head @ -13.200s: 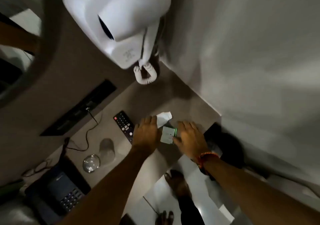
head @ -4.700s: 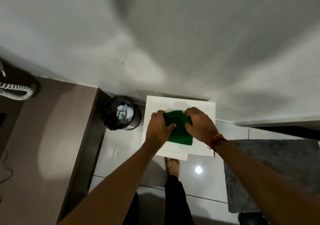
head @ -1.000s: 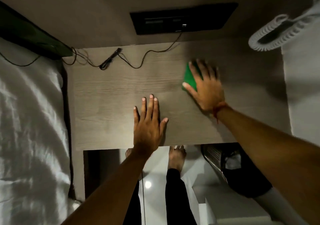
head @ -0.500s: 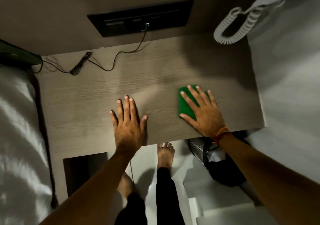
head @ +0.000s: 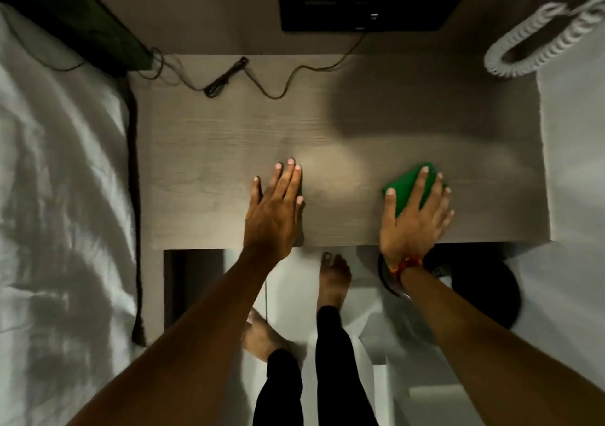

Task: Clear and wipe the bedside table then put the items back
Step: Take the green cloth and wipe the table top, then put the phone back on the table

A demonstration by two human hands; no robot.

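Observation:
The wooden bedside table fills the middle of the head view, its top bare apart from a cable. A folded green cloth lies on its right front part. My right hand presses flat on the cloth with fingers spread, covering its near half. My left hand rests flat on the tabletop near the front edge, fingers apart, holding nothing.
A thin black cable trails across the table's back edge from a dark wall panel. A white coiled cord hangs at upper right. White bedding lies left. A black bin stands under the table's right front; my bare feet are below.
My right hand has slid the green cloth over the table's right side, from the back toward the front edge. My left hand has stayed flat on the tabletop.

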